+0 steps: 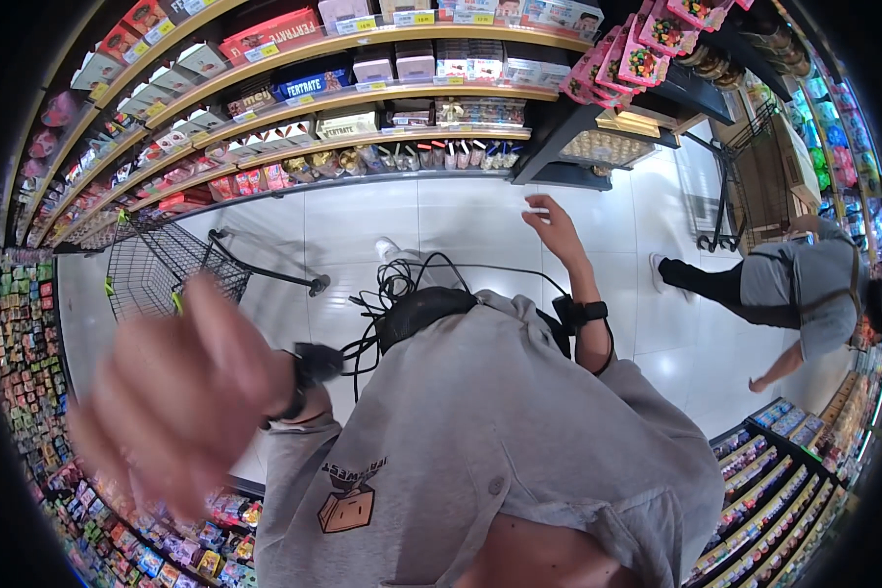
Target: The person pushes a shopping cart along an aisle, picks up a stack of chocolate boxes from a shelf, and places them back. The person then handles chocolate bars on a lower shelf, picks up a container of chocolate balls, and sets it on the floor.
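My left hand (176, 397) is raised close to the camera over the aisle, blurred by motion; whether its fingers hold anything cannot be told. Behind it stands a wire shopping cart (143, 257) with green corner parts. My right hand (553, 229) reaches forward over the tiled floor, below the sweets shelves, its fingers loosely bent and apart. A small white band or object shows at its fingers, too small to name. Black straps with small devices circle both wrists, and a cable runs from the right one to a coiled black cable (393, 283) by a black waist bag (419, 316).
Shelves of boxed chocolates (309, 84) curve across the front. Pink candy packs (654, 48) hang at the shelf end. On the right, another person (801, 283) stands near a cart (735, 162) loaded with cartons. Racks of small packets (26, 353) line the left; tiered shelves (764, 507) stand lower right.
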`<state>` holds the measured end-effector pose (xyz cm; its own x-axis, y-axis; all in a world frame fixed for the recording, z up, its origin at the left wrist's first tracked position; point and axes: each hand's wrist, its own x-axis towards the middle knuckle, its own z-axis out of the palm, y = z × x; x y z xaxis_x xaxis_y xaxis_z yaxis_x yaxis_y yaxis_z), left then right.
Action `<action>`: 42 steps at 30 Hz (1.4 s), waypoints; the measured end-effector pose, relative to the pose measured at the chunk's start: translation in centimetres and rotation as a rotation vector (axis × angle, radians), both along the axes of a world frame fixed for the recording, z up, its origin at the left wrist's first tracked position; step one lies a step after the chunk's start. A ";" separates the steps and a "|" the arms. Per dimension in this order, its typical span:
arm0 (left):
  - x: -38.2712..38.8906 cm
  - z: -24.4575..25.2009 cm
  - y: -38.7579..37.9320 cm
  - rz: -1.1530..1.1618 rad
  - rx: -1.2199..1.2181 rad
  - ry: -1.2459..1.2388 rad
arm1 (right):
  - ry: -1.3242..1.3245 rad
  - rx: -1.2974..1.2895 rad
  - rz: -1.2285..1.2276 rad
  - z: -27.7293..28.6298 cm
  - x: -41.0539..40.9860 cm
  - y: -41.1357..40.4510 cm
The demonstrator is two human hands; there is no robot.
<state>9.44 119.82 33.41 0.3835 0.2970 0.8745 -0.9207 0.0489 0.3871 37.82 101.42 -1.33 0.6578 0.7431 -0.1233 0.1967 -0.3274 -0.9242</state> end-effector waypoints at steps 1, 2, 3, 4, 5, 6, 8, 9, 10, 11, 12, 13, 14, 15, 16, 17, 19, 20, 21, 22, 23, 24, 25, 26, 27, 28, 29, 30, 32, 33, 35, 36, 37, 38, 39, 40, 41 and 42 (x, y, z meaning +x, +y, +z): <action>0.1 -1.7 2.2 0.098 -0.041 0.072 | -0.012 -0.002 -0.020 -0.5 1.0 -1.5; -0.3 -3.8 4.8 0.366 0.024 0.357 | -0.001 -0.118 -0.022 -0.7 1.8 -3.2; 0.2 -5.7 7.0 0.479 0.107 0.547 | 0.017 -0.231 -0.013 -1.0 2.3 -4.4; -0.5 -7.3 8.7 0.539 0.164 0.785 | 0.018 -0.216 -0.002 -1.1 2.2 -4.7; -0.9 -10.3 10.2 0.582 0.210 1.022 | 0.038 -0.246 -0.024 -1.4 2.4 -5.5; -2.1 -13.8 11.7 0.498 0.171 1.222 | 0.060 -0.273 -0.043 -1.7 2.5 -6.1; -5.7 -22.6 14.7 0.375 0.093 1.590 | 0.069 -0.269 -0.042 -2.5 2.5 -6.8; -8.3 -27.1 15.5 0.339 0.056 1.763 | 0.081 -0.270 -0.044 -3.1 2.3 -6.9; -10.1 -31.1 15.4 0.322 -0.042 1.909 | 0.057 -0.272 -0.028 -3.8 2.4 -7.3; -12.0 -34.6 14.8 0.305 -0.147 2.057 | 0.058 -0.268 -0.018 -4.3 2.1 -7.2; -14.1 -37.6 13.9 0.238 -0.362 2.040 | 0.076 -0.277 -0.010 -4.7 1.6 -6.9; -15.7 -39.8 13.1 0.165 -0.571 2.006 | 0.091 -0.287 -0.007 -5.1 1.3 -6.5; -16.5 -41.4 12.1 0.142 -0.586 2.010 | 0.080 -0.293 0.012 -5.6 1.1 -6.2; -16.8 -42.5 11.2 0.118 -0.606 2.013 | 0.083 -0.298 0.019 -5.8 0.7 -5.7; -16.4 -43.1 10.8 0.100 -0.556 2.081 | 0.100 -0.318 0.034 -5.7 0.3 -5.0; -16.1 -43.6 10.4 0.084 -0.507 2.148 | 0.118 -0.337 0.052 -5.8 -0.1 -3.9; -14.1 -43.8 9.7 0.041 -0.536 2.186 | 0.127 -0.366 0.074 -6.4 -0.2 -2.5; -13.3 -43.9 9.8 0.004 -0.462 2.144 | 0.075 -0.319 0.135 -7.1 0.0 -1.5; -12.5 -43.9 9.6 -0.034 -0.395 2.102 | 0.028 -0.275 0.196 -7.7 0.1 -0.5; -10.7 -42.9 8.9 -0.100 -0.239 2.065 | 0.050 -0.314 0.203 -7.3 0.0 0.5; -9.9 -42.1 8.2 -0.113 -0.255 2.071 | 0.058 -0.329 0.209 -7.1 -0.4 1.7; -8.7 -41.5 8.1 -0.327 -0.180 2.024 | 0.066 -0.331 0.231 -7.0 -0.5 3.4; -7.5 -41.1 7.8 -0.542 -0.106 1.960 | 0.075 -0.337 0.251 -6.9 -0.6 4.8; -6.9 -40.7 7.3 -0.629 -0.060 1.957 | 0.072 -0.358 0.270 -6.2 -1.0 6.7; -6.4 -40.4 7.0 -0.718 -0.005 1.946 | 0.075 -0.369 0.274 -5.9 -1.2 8.2; -6.4 -41.4 7.1 -0.749 0.055 1.944 | 0.076 -0.349 0.292 -6.0 -1.6 9.8; -6.9 -42.4 7.6 -0.741 0.238 1.822 | 0.076 -0.330 0.309 -6.2 -1.9 11.3; -6.4 -42.8 8.3 -0.753 0.266 1.825 | 0.071 -0.314 0.306 -6.7 -1.6 12.2; -5.8 -43.7 9.9 -0.777 0.287 1.819 | 0.101 -0.297 0.280 -7.9 -0.8 14.3; -5.8 -44.0 11.0 -0.862 0.148 1.821 | 0.131 -0.257 0.261 -8.5 -0.5 15.8; -7.2 -46.9 12.6 -0.915 0.006 1.881 | 0.172 -0.248 0.244 -10.6 0.0 19.0; -6.6 -47.6 13.8 -0.917 0.096 1.941 | 0.122 -0.292 0.233 -12.0 1.0 20.3; -5.6 -47.6 15.5 -0.911 0.193 2.002 | 0.073 -0.328 0.221 -13.5 2.2 21.8; -4.3 -47.3 17.0 -0.827 0.218 2.053 | -0.031 -0.279 0.213 -15.4 3.5 23.2; -3.9 -47.7 18.8 -0.829 0.213 2.056 | -0.026 -0.280 0.216 -16.9 4.2 25.4; -3.2 -48.5 20.6 -0.680 0.234 2.030 | -0.106 -0.293 0.215 -18.2 5.2 27.7; -2.6 -49.9 22.1 -0.539 0.250 1.998 | -0.182 -0.311 0.214 -19.8 5.9 29.8; -1.6 -51.2 23.7 -0.439 0.200 2.065 | -0.220 -0.356 0.207 -21.4 6.6 32.2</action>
